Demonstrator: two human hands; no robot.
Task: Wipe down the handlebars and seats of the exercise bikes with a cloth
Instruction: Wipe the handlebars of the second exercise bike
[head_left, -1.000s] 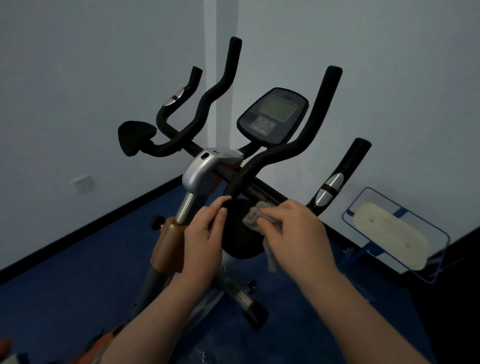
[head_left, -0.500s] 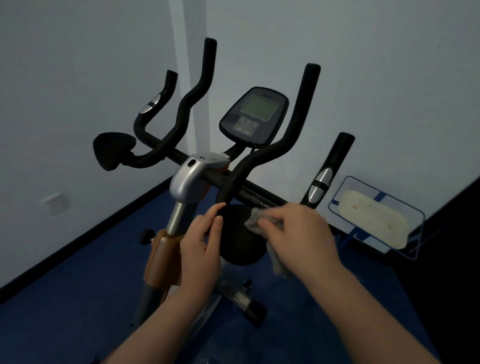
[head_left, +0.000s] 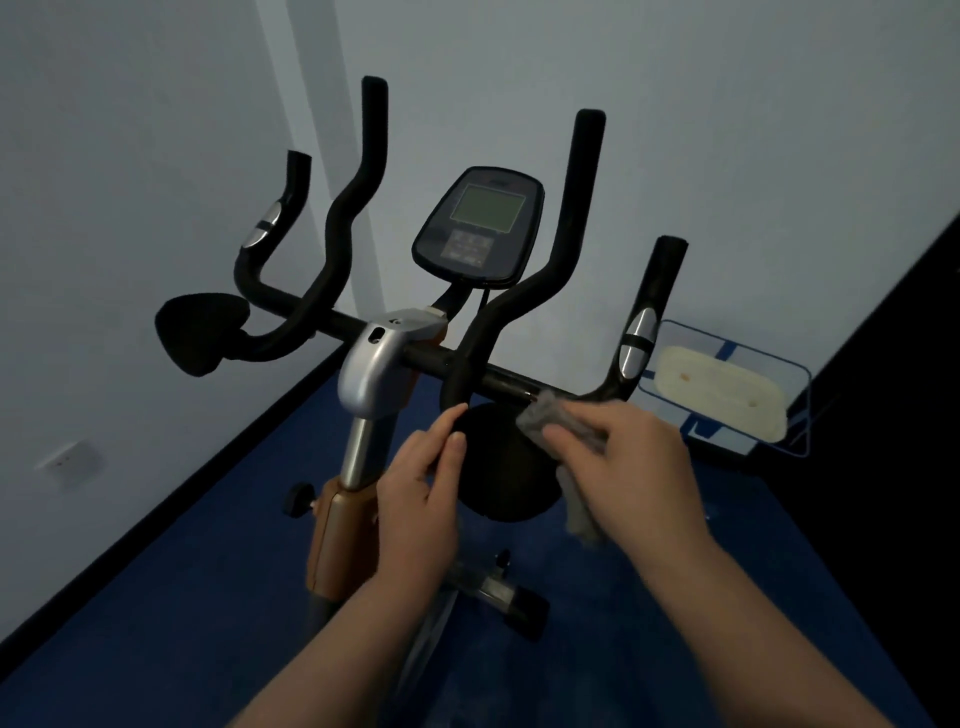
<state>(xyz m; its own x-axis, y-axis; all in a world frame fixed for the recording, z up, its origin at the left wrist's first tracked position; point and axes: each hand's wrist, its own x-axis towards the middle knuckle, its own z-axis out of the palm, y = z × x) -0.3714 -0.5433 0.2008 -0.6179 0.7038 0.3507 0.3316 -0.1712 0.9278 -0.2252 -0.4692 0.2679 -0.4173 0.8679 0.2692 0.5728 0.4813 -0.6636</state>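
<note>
An exercise bike's black handlebars (head_left: 524, 306) fan upward around a console (head_left: 480, 226). Two round black elbow pads hang off the crossbar, one on the left (head_left: 200, 335) and one in the middle (head_left: 501, 462). My right hand (head_left: 628, 467) grips a grey cloth (head_left: 550, 415) and presses it on the crossbar, just above the middle pad's right edge. The cloth's tail hangs below that hand. My left hand (head_left: 421, 493) pinches the left edge of the middle pad between thumb and fingers. No seat is visible.
A blue-framed flat mop with a pale pad (head_left: 722, 395) leans against the wall at the right. White walls meet in a corner behind the bike. A wall socket (head_left: 67, 460) sits low on the left. The floor (head_left: 182, 597) is dark blue.
The view has shifted, so the bike sits a little further left in frame. My right hand with the cloth has slid slightly right along the crossbar; my left hand keeps its hold on the pad.
</note>
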